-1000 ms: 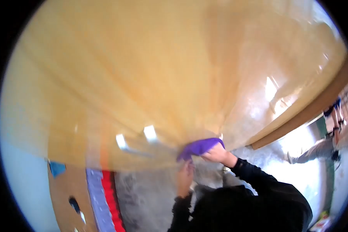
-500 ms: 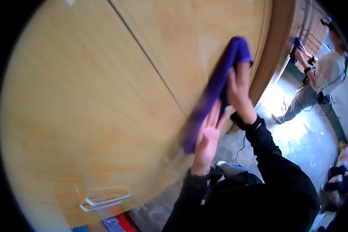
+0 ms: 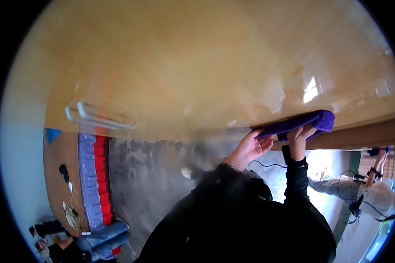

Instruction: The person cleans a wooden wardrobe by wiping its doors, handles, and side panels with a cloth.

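Note:
A purple cloth lies folded lengthwise against the glossy, wood-coloured panel, near its lower right edge. My right hand presses on the right part of the cloth, with its fingers partly hidden in the folds. Under the cloth's left end is my left hand, palm turned up and fingers spread, touching the cloth's edge. White handles stick out from the panel at the left.
A person in a light top stands at the right, hands on a dark blue cloth. Another seated person is at the lower left, by a brown table and a red-and-lilac padded strip. A black cable runs near my hands.
My view has turned, and the cloth now lies closer to level along the panel's lower edge. My left hand has shifted to the cloth's left end, palm up.

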The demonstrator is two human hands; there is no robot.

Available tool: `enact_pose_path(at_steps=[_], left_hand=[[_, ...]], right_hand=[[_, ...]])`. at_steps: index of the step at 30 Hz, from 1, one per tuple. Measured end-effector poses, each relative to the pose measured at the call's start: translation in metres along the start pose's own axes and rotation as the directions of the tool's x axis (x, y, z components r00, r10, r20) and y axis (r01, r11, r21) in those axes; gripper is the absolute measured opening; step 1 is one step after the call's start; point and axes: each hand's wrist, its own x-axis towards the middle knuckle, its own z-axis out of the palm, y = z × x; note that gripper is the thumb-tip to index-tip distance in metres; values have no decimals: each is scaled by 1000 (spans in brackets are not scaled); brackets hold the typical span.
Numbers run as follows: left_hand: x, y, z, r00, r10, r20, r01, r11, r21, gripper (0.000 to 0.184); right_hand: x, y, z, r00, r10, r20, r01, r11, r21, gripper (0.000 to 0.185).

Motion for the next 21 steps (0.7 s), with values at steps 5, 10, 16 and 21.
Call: enact_pose_path(at_steps=[5,10,16,21], left_hand=[[-61,19,-19,963,50,265,-18,992,-125,25],[-207,71,5,733,680,5,-622,668,408,30],[-330,154,29,-92,988,125,-670,-155,726,36],[-377,206,78,-458,745,486,-340,-651,678,37]], right_hand=[[31,-74,10,950,-312,2,312,950,5,52],[30,-163,57,972,-231,-33,233,964,126,52],[26,-316,126,859,-501,105,479,860,178,63],[17,-400,155,948,-309,82,267,907,326,48]])
